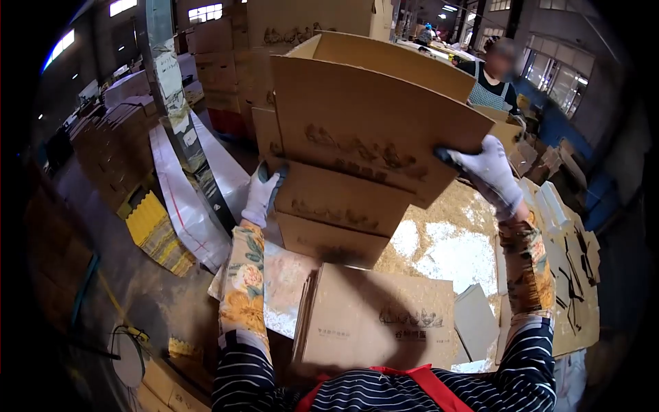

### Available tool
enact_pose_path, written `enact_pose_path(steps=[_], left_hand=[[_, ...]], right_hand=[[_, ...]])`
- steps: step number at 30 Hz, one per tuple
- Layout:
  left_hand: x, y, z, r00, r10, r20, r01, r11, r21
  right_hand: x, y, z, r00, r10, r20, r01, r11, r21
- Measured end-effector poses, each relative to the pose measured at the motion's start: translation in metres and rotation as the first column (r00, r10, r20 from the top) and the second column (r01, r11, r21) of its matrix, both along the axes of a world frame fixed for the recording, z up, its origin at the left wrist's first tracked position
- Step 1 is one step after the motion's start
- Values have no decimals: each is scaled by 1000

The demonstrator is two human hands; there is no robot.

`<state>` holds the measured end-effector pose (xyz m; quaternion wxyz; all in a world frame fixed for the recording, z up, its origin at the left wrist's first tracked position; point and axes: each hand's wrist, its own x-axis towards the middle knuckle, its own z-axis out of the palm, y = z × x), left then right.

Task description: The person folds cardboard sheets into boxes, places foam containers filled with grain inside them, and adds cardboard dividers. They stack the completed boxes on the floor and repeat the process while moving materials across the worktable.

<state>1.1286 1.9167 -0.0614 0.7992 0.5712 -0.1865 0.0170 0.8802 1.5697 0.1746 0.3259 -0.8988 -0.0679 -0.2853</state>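
Note:
A brown cardboard box (371, 113) with dark printing on its side is held up, tilted, in front of me above the work table. My left hand (263, 194), in a white glove with dark fingertips, is closed on the lower left edge of the box. On the right edge, my right hand (489, 172), gloved the same way, pinches the cardboard. Long flap panels (336, 233) hang below the printed side. A stack of flat printed cardboard (384, 323) lies close to my body, under the box.
The table (446, 254) has a worn, patchy white and tan surface. A grey cardboard piece (475, 323) lies beside the stack. A metal post (180, 117) stands at left, near yellow-edged stacks (158, 230). Another person (491, 82) works at the back right. Tall carton piles (226, 75) stand behind.

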Motion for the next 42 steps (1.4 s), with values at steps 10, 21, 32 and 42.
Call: enact_pose_path(steps=[10, 21, 32, 42], left_hand=[[44, 3, -84, 983, 167, 71, -172, 983, 70], [-147, -79, 10, 892, 421, 164, -417, 907, -59], [-438, -32, -127, 517, -852, 86, -276, -71, 959], [-349, -68, 174, 677, -405, -614, 653, -53, 755]], right_hand=[[37, 33, 3, 979, -143, -145, 105, 965, -240], [-26, 4, -117, 999, -4, -48, 13, 984, 175], [-327, 63, -328, 820, -60, -569, -261, 846, -465], [-257, -24, -129, 994, 31, -104, -92, 743, -662]])
